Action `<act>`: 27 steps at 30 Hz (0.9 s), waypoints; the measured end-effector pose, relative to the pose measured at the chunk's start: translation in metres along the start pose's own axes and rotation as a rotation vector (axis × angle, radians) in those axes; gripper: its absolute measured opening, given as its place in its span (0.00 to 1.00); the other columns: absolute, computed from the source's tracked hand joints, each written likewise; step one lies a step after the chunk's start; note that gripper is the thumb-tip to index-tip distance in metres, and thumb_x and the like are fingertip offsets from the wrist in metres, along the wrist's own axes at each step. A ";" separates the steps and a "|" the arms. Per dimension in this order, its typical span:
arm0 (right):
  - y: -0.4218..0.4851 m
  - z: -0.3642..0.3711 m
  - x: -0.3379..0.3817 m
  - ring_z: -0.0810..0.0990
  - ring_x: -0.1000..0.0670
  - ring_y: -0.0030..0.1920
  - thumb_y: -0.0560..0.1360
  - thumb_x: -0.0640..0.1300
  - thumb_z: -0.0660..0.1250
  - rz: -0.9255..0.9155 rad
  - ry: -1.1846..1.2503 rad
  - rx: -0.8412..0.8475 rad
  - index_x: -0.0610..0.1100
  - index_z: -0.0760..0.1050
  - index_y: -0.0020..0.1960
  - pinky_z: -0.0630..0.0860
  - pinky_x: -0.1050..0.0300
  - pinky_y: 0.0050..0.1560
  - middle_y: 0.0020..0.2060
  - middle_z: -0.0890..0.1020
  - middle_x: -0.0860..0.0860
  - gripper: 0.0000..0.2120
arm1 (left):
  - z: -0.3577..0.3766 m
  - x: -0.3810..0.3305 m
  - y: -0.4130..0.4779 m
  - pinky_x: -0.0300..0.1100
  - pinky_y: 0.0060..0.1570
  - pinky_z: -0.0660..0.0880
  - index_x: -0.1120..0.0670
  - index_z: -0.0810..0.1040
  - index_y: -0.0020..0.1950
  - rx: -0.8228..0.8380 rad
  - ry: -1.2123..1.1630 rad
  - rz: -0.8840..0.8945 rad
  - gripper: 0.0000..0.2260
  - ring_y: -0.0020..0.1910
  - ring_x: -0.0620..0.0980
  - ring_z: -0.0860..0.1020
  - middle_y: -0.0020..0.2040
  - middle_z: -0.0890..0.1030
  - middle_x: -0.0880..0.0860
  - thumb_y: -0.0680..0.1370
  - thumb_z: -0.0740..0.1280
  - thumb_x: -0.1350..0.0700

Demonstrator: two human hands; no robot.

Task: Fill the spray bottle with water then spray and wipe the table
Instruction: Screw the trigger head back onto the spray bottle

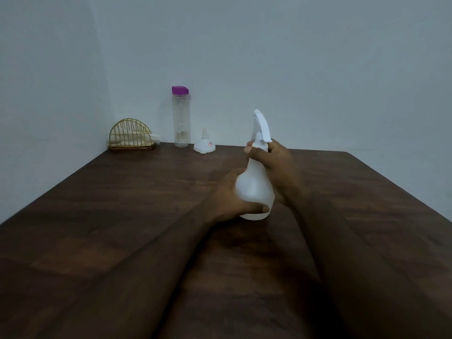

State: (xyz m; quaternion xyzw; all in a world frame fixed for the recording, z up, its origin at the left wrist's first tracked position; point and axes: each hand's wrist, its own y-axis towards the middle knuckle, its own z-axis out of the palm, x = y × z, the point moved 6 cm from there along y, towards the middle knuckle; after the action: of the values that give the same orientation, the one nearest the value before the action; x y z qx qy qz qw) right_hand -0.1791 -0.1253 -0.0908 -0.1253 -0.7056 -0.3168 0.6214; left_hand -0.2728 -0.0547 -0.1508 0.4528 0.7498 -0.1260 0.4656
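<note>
- My left hand point(227, 194) grips the round belly of the white spray bottle point(255, 189), thumb across its lower front.
- My right hand point(274, 160) curls round the bottle's neck, just under the spray head.
- The bottle stands upright mid-surface point(122, 204).
- At the far edge: a purple-capped water bottle point(181, 118), a white funnel point(204, 143), a wire holder point(130, 135) with cloth.

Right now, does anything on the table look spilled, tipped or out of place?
Nothing stands out. The spray bottle is upright in both hands, the water bottle stands capped, the funnel sits mouth-down, and the table shows no spill.
</note>
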 end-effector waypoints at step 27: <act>0.003 0.003 0.002 0.77 0.45 0.31 0.71 0.45 0.71 -0.060 -0.149 -0.268 0.33 0.75 0.36 0.77 0.48 0.40 0.29 0.78 0.39 0.15 | -0.007 0.021 -0.013 0.34 0.65 0.61 0.56 0.64 0.74 -0.063 0.144 0.082 0.32 0.64 0.42 0.69 0.65 0.70 0.46 0.75 0.72 0.49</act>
State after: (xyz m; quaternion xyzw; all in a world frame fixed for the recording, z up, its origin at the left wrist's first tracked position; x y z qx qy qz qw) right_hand -0.1802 -0.1214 -0.0884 -0.2092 -0.7047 -0.4161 0.5353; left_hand -0.2903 -0.0455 -0.1669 0.4762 0.7658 -0.0500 0.4292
